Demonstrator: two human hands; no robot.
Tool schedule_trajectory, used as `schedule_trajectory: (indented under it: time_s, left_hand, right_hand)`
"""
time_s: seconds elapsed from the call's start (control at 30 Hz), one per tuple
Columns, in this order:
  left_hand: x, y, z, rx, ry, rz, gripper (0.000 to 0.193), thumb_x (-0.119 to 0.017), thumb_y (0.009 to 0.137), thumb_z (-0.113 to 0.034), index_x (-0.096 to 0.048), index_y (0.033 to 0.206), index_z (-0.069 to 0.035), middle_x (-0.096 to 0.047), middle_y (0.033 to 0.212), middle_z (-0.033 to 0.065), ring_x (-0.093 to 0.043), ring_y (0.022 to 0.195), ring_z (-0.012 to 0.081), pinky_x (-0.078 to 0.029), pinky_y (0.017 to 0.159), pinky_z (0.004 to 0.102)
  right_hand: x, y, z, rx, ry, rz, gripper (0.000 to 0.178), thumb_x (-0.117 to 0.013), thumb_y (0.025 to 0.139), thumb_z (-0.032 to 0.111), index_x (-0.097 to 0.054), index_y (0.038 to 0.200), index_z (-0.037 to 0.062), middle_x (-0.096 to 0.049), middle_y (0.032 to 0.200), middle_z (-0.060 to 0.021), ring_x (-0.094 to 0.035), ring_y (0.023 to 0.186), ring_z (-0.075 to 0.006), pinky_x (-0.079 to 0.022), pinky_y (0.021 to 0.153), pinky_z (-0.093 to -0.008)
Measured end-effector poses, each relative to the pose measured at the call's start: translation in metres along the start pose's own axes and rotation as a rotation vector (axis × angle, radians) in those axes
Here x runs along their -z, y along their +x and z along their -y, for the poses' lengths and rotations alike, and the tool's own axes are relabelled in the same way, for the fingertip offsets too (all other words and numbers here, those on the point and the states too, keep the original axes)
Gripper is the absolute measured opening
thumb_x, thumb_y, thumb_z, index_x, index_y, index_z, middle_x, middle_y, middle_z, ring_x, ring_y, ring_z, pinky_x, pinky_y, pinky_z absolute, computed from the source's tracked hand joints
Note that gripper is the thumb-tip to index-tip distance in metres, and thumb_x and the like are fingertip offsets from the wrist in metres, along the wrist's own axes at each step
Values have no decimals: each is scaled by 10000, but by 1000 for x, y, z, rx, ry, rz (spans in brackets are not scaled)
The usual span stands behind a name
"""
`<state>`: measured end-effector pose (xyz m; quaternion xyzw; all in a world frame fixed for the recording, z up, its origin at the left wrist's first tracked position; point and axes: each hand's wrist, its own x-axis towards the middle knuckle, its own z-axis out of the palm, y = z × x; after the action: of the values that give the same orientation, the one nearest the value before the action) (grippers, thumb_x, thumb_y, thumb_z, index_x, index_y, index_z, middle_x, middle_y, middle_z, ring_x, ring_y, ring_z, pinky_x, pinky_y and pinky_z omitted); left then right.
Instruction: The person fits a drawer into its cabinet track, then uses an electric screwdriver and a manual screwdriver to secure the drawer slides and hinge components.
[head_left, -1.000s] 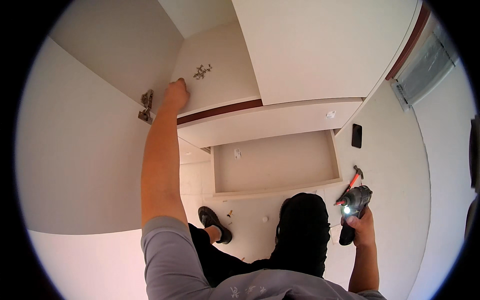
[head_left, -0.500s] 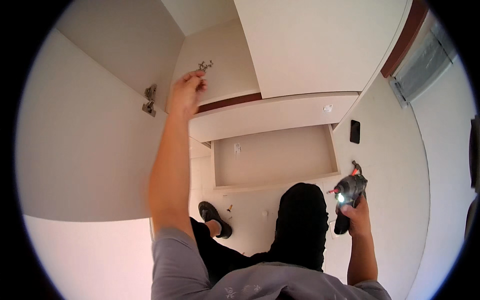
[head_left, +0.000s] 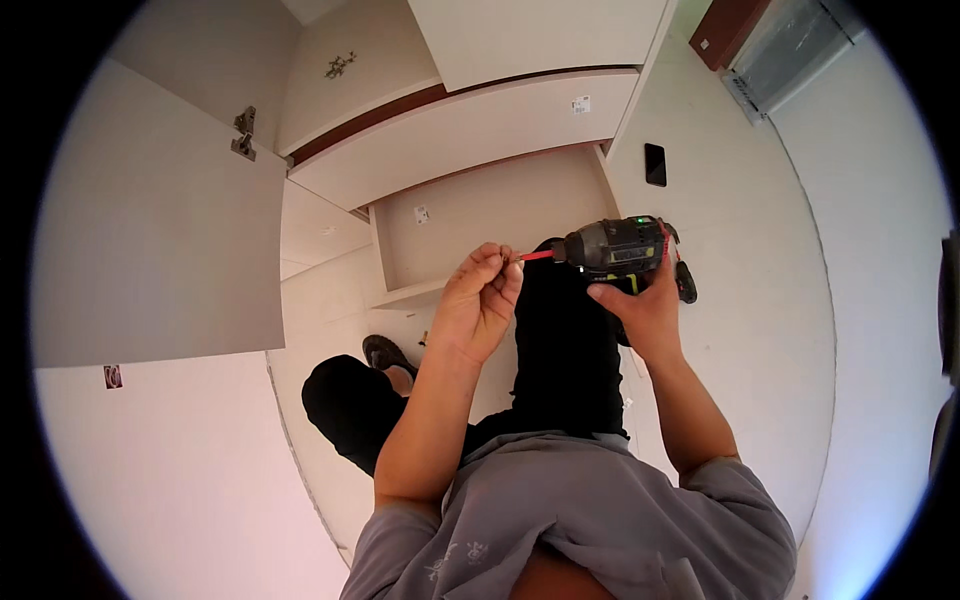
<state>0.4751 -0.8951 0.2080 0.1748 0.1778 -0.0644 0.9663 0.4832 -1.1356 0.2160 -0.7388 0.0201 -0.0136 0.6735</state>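
Observation:
My right hand [head_left: 652, 318] is wrapped round a black cordless drill [head_left: 612, 247], held level above my thigh with its nose toward the left. A red driver bit [head_left: 538, 255] sticks out of its chuck. At the bit's tip my left hand [head_left: 478, 305] pinches a small screw, mostly hidden by the fingertips. On the pale cabinet's shelf [head_left: 385, 75], ahead and left, lies a loose pile of several screws [head_left: 340, 65].
An open drawer [head_left: 400, 297] stands just ahead of my knees. At the left a cabinet door [head_left: 160, 230] hangs open with its metal hinge [head_left: 244, 133] showing. A black phone [head_left: 655, 165] lies on the floor at right, and a plastic-wrapped panel [head_left: 800, 50] lies beyond it.
My left hand has come down from the screw pile to the bit's tip. The right hand has brought the drill up and inward, turning it level. My view has shifted to the right.

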Motion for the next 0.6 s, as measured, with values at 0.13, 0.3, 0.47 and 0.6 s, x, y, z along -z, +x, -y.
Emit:
schedule_trajectory:
  time_s: [0.13, 0.3, 0.47, 0.6]
  left_hand:
    - [-10, -20, 9, -60, 61, 7, 97, -614, 1012, 43, -667, 1088, 12, -699, 1079, 119, -702, 1050, 225, -609, 998, 308]
    - [-19, -41, 24, -184, 147, -36, 102, -624, 1015, 28, -659, 1109, 10, -688, 1099, 110, -696, 1038, 211, -606, 1000, 310]
    - [-33, -48, 38, -396, 315, -116, 127, -636, 1012, 24, -649, 1139, 17, -676, 1096, 104, -695, 1023, 208, -607, 974, 310]
    - [-33, -44, 32, -385, 433, -108, 123, -622, 1018, 20, -642, 1139, 14, -668, 1079, 96, -697, 987, 199, -603, 922, 294]
  right_hand:
    - [2, -10, 13, 46, -46, 1, 821, -934, 754, 106, -446, 1399, -37, -696, 1247, -142, -670, 1160, -215, -510, 1033, -351]
    - [10, -23, 19, 61, -128, -31, 890, -962, 733, 184, -431, 1414, -32, -719, 1221, -160, -701, 1150, -246, -525, 1010, -361]
    - [10, -29, 27, 88, -268, -90, 948, -969, 713, 244, -417, 1443, -1, -730, 1203, -173, -717, 1129, -327, -542, 977, -401]
    - [11, -31, 35, 124, -363, -127, 979, -974, 696, 268, -408, 1454, 17, -726, 1204, -184, -709, 1127, -372, -547, 966, -423]
